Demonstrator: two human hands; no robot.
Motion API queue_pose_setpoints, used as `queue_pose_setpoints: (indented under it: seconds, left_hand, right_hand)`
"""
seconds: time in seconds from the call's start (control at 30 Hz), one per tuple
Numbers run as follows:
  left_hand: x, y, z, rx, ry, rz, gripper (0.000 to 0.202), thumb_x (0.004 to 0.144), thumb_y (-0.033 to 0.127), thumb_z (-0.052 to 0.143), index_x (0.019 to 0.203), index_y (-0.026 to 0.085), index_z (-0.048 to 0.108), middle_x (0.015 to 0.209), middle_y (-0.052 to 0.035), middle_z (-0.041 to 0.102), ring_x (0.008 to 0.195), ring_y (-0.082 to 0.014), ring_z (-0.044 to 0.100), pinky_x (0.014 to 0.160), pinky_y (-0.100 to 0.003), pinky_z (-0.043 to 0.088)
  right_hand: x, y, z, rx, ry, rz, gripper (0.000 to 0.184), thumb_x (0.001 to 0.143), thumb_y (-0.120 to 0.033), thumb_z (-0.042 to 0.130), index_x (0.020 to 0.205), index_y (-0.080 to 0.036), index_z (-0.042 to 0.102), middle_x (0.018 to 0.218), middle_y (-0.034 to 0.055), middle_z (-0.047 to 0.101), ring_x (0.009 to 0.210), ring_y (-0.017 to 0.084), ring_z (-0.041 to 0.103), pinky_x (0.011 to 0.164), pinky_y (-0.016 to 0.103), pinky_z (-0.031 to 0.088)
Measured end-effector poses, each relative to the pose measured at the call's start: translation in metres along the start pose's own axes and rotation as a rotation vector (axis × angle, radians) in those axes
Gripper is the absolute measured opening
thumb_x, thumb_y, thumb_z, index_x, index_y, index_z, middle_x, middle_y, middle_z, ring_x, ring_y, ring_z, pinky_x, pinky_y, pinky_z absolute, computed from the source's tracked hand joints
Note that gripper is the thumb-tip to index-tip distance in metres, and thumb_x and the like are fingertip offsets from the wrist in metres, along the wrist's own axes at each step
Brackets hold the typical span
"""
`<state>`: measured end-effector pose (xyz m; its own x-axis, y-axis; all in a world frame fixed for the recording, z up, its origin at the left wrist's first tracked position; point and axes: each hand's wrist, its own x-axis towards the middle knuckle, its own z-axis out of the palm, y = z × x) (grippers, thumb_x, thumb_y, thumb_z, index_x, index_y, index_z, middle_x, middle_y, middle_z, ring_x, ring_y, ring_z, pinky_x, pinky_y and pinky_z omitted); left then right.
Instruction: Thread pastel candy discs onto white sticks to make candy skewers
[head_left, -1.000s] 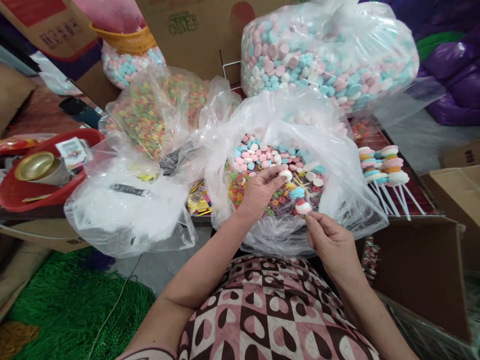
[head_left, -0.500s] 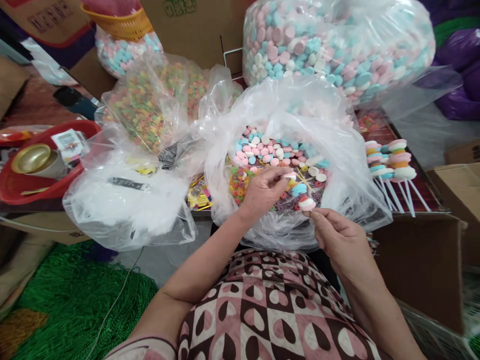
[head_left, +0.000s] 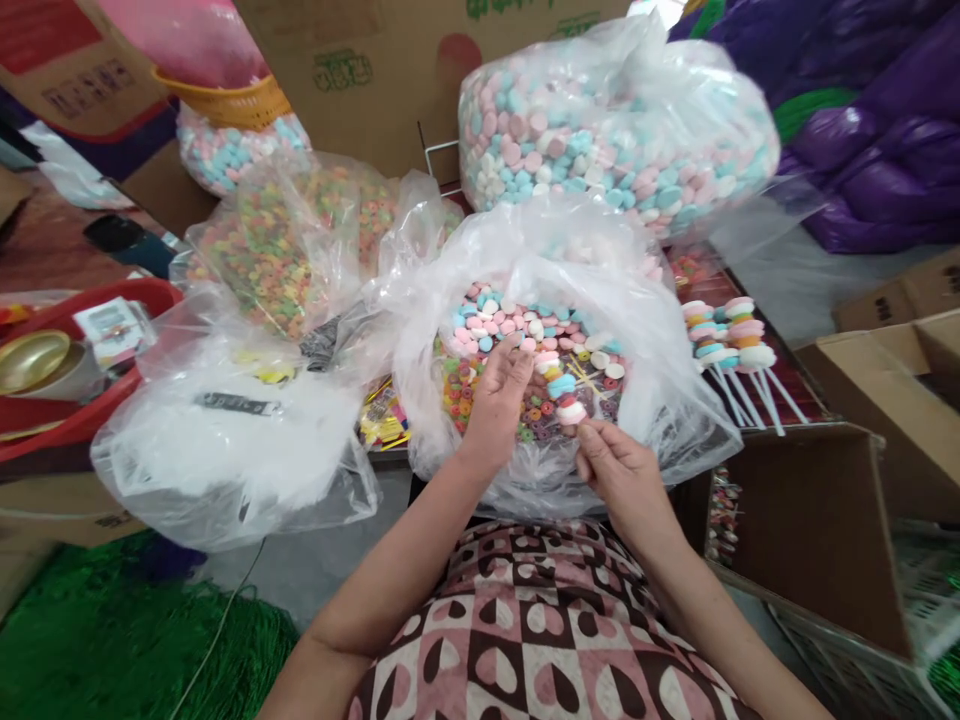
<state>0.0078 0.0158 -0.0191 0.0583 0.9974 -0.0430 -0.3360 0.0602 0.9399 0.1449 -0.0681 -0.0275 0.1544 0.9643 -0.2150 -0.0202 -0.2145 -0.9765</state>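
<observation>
My right hand (head_left: 619,465) pinches the lower end of a candy skewer (head_left: 561,385), which is tilted up and to the left. White, pink and blue marshmallows are threaded on it, with coloured gummy pieces between them. My left hand (head_left: 496,398) is just left of the skewer's top, fingers slightly apart and off the skewer. Both hands are over an opened clear plastic bag (head_left: 420,350). Inside it lie loose marshmallows (head_left: 499,315) at the back and ring-shaped gummies (head_left: 459,390) nearer me.
Finished-looking marshmallow skewers (head_left: 739,345) with white sticks stand grouped at right. Behind is a large bag of marshmallows (head_left: 600,130); left of it, a bag of gummies (head_left: 270,250). A red basin (head_left: 142,300) sits far left, an open cardboard box (head_left: 810,530) lower right.
My left hand has come off the top of the skewer and moved left. My right hand still holds the skewer, now more upright. The whole view has shifted slightly.
</observation>
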Motion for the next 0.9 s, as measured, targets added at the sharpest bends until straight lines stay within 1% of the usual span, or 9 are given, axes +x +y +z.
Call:
queue_pose_setpoints:
  seconds: [0.17,0.3,0.37,0.43,0.53,0.63,0.73,0.83,0.9]
  left_hand:
    - [0.001,0.005,0.001,0.031,0.010,0.008,0.033,0.080,0.044,0.077,0.101,0.020,0.071,0.096,-0.0027,0.072,0.085,-0.0143,0.065,0.080,-0.026,0.053]
    - [-0.008,0.010,0.006,0.257,0.047,0.209,0.024,0.087,0.042,0.070,0.100,0.021,0.070,0.095,-0.0019,0.069,0.087,-0.0129,0.064,0.081,-0.025,0.053]
    - [-0.012,0.015,0.008,0.401,0.032,0.326,0.022,0.091,0.041,0.066,0.101,0.022,0.071,0.098,-0.0029,0.069,0.094,-0.0143,0.064,0.086,-0.027,0.053]
    - [-0.013,0.019,0.007,0.450,0.023,0.350,0.025,0.094,0.042,0.062,0.106,0.023,0.071,0.108,-0.0047,0.070,0.098,-0.0160,0.065,0.088,-0.028,0.054]
    - [-0.011,0.021,0.000,0.336,0.024,0.258,0.037,0.097,0.047,0.055,0.126,0.025,0.065,0.123,-0.0065,0.068,0.095,-0.0162,0.068,0.081,-0.029,0.057]
    - [-0.008,0.014,-0.008,0.272,0.033,0.200,0.042,0.096,0.049,0.056,0.129,0.024,0.063,0.120,-0.0068,0.070,0.090,-0.0158,0.069,0.078,-0.029,0.058]
    - [-0.009,0.002,-0.013,0.321,0.009,0.104,0.039,0.091,0.048,0.062,0.118,0.020,0.069,0.110,-0.0069,0.073,0.086,-0.0154,0.069,0.078,-0.028,0.058]
    - [-0.014,-0.006,-0.016,0.360,-0.048,0.076,0.036,0.087,0.047,0.066,0.108,0.018,0.073,0.110,-0.0079,0.075,0.089,-0.0164,0.069,0.082,-0.029,0.057]
    - [-0.015,-0.007,-0.017,0.361,-0.056,0.097,0.034,0.087,0.047,0.066,0.103,0.018,0.074,0.112,-0.0083,0.075,0.089,-0.0171,0.070,0.083,-0.030,0.057]
  right_hand:
    - [0.001,-0.001,0.006,0.078,0.038,-0.011,0.040,0.082,-0.059,0.069,0.082,-0.020,0.064,0.059,-0.0057,0.046,0.051,0.011,0.033,0.048,0.024,0.027]
    - [0.001,-0.002,0.008,0.069,0.047,-0.027,0.039,0.084,-0.056,0.068,0.071,-0.020,0.060,0.052,-0.0054,0.045,0.050,0.010,0.034,0.047,0.024,0.026]
    - [-0.003,-0.008,0.006,0.067,0.012,-0.017,0.038,0.086,-0.056,0.065,0.072,-0.020,0.061,0.050,-0.0049,0.048,0.046,0.011,0.034,0.046,0.024,0.026]
    - [-0.010,-0.020,-0.002,0.055,-0.029,-0.025,0.037,0.089,-0.055,0.061,0.077,-0.020,0.065,0.049,-0.0051,0.049,0.043,0.010,0.033,0.044,0.025,0.025]
    - [-0.021,-0.045,-0.029,-0.063,0.007,-0.135,0.034,0.092,-0.050,0.057,0.085,-0.019,0.070,0.052,-0.0046,0.052,0.043,0.010,0.034,0.044,0.025,0.026]
    - [-0.015,-0.067,-0.068,-0.233,0.279,-0.246,0.028,0.090,-0.044,0.061,0.086,-0.020,0.072,0.057,-0.0038,0.055,0.047,0.011,0.039,0.047,0.025,0.029]
    - [0.015,-0.071,-0.104,-0.407,0.491,-0.247,0.025,0.086,-0.038,0.059,0.072,-0.020,0.069,0.057,-0.0019,0.058,0.051,0.013,0.046,0.052,0.026,0.034]
    - [0.055,-0.061,-0.127,-0.675,0.568,-0.227,0.026,0.086,-0.034,0.055,0.081,-0.019,0.074,0.058,0.0017,0.063,0.059,0.019,0.057,0.062,0.030,0.042]
    - [0.073,-0.053,-0.134,-0.885,0.533,-0.152,0.029,0.087,-0.031,0.052,0.085,-0.018,0.077,0.062,0.0055,0.067,0.064,0.023,0.063,0.067,0.033,0.046]
